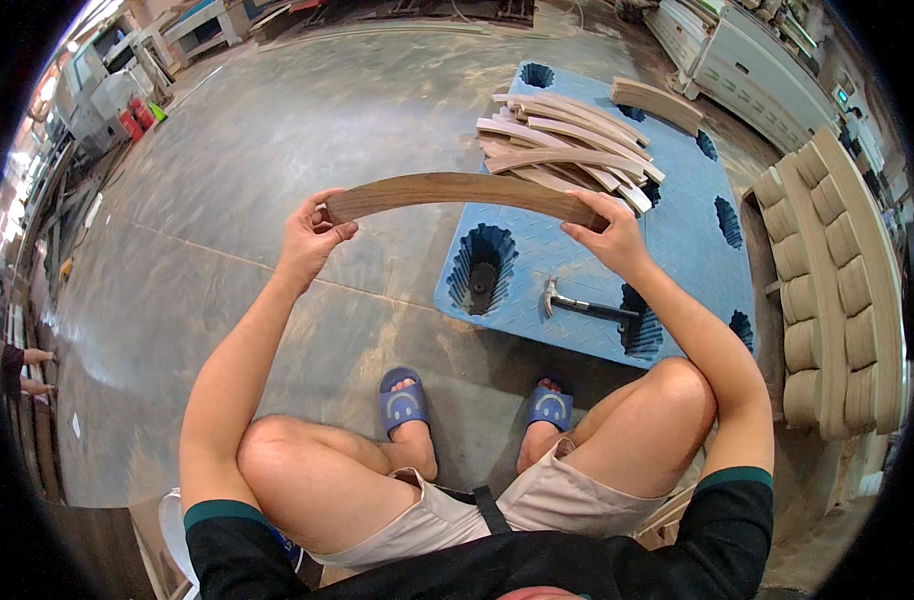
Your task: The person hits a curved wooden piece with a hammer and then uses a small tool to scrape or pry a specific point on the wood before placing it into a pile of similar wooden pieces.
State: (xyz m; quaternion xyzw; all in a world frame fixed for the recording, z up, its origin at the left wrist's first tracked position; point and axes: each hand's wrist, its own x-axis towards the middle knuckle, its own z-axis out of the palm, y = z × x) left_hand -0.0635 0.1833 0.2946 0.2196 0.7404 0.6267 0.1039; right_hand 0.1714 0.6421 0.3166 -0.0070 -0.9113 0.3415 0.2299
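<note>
Between my two hands I hold up a curved brown wooden slat (457, 188), arched with its ends lower than its middle. My left hand (315, 235) pinches its left end between thumb and fingers. At the other end, my right hand (609, 232) grips the slat the same way, above the blue plastic pallet (577, 262). Behind the slat, a loose pile of similar curved wooden pieces (567, 140) lies on the pallet. A claw hammer (587, 308) with a dark handle rests near the pallet's front edge, below my right hand.
More curved wood (657, 105) lies at the pallet's far right. Stacked wooden parts (827, 285) stand right of the pallet, which has several deep ribbed holes. A long pale machine (742, 75) stands at the back right. Another person's hands (37, 370) show at the far left.
</note>
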